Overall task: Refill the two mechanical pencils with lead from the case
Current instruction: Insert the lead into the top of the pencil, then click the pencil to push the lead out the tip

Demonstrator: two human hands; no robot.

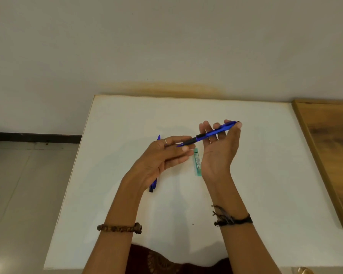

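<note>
Pencils come first: one blue mechanical pencil (208,133) is held up above the white table (265,175), slanting from its tip near the left thumb up to its cap end at the right fingertips. The right hand (218,155) grips the upper barrel between thumb and fingers, palm turned toward the camera. The left hand (164,155) pinches at the tip end, thumb and forefinger closed around the point or something very fine there; whether a lead is between them is too small to tell. The second blue pencil (153,185) lies flat on the table beneath the left hand, mostly hidden by it, with only its two ends showing. The green lead case (197,163) lies on the table between the two wrists, just beside the right palm, and I cannot tell if it is open.

My judgement is that the held pencil is being worked at its tip, so the refill has hardly begun, and the second pencil is untouched.

The risks lie in the fineness of the lead. Pressing it at an angle would likely snap it. A loose pinch could drop it onto the pale table, where it would be hard to find. The right forearm, close to the case, could knock it and spill the leads
</note>
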